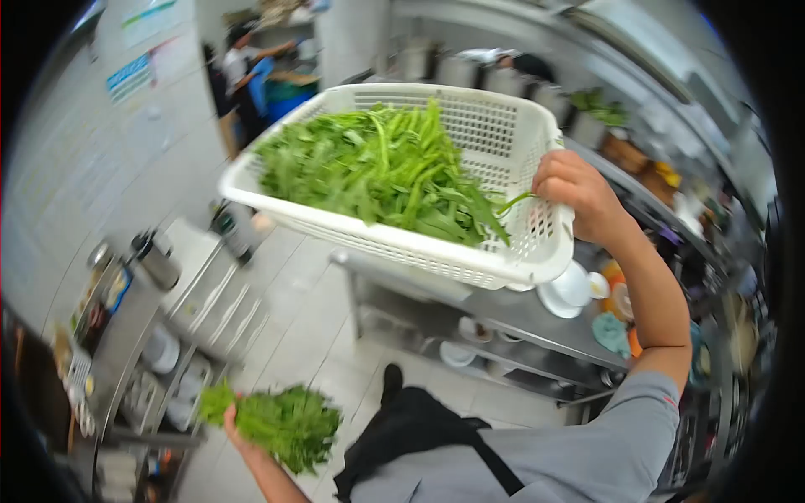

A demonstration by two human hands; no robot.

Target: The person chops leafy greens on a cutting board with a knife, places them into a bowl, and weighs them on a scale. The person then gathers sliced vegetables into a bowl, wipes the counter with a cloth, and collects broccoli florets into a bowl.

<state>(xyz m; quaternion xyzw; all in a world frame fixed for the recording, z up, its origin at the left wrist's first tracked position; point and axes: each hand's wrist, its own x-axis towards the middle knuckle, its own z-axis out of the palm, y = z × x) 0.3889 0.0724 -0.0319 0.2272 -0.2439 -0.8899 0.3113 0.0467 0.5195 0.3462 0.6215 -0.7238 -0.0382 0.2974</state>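
greens [377,172] in white basket [490,134], upper centre of frame.
right hand [580,193] at basket's right end, fingers clamped on rim; left hand [233,423], lower left, fingers clamped round leafy bunch [285,427].

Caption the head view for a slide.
Right hand grips a white basket of leafy greens; left hand holds another green bunch lower down.

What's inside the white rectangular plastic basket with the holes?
Bright green leafy vegetables with long stems are heaped inside. To their right, the basket shows bare perforated wall. The heap covers the bottom beneath it, so anything underneath can't be seen.
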